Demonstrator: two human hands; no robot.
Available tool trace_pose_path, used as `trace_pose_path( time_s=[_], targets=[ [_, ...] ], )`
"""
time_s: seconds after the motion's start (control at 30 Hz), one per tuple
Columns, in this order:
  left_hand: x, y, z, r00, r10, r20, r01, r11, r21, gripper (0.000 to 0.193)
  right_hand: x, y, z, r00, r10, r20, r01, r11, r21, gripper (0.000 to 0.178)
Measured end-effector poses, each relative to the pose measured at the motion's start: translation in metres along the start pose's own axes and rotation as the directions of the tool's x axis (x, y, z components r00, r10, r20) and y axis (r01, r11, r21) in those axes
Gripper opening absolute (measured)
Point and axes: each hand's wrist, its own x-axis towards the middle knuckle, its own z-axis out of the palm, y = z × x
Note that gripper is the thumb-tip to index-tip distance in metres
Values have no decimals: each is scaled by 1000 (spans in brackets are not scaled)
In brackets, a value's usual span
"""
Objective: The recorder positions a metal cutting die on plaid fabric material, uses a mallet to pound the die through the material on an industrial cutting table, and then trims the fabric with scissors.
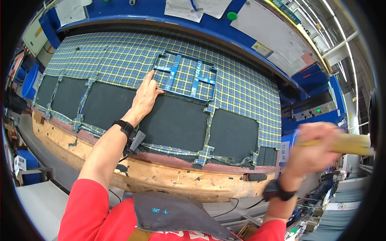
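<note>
My left hand rests flat on the plaid fabric, its fingers touching the left edge of a clear blue-edged rectangular template lying on the cloth. Raised at the right, off the table, my right hand is blurred and closed around a yellowish wooden tool handle. The blue, white and yellow checked fabric covers the far half of the table. Dark rectangular gaps where pieces are cut out lie along its near side. Both wrists wear black bands.
The worn wooden table edge runs across in front of me. A blue machine frame with papers stands behind the table. A blue bin sits at the left, and a control panel at the right.
</note>
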Motion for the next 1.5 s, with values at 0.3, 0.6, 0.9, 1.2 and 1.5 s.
trace_pose_path(
  time_s=[0.3, 0.6, 0.9, 1.2, 1.5],
  targets=[
    [2, -5, 0, 999, 10, -30, -10, 1000, 0, 34, -157, 51, -16, 157, 772, 616, -247, 635, -732, 25],
    [-5, -8, -1, 999, 22, -24, -21, 1000, 20, 31, -47, -7, 0, 793, 452, 409, -406, 892, -197, 14],
    [0, -3, 7, 997, 66, -51, -66, 998, 11, 32, -174, 75, 5, 160, 773, 614, -211, 634, -744, 24],
    [6, -7, 6, 1000, 11, -2, -11, 999, -30, 36, -180, 66, -13, 209, 782, 587, -332, 621, -710, 26],
    [-7, -7, 5, 1000, -31, 1, 31, 996, -84, 33, -50, 40, 17, 456, 729, 511, -796, 590, -133, 17]
  ],
)
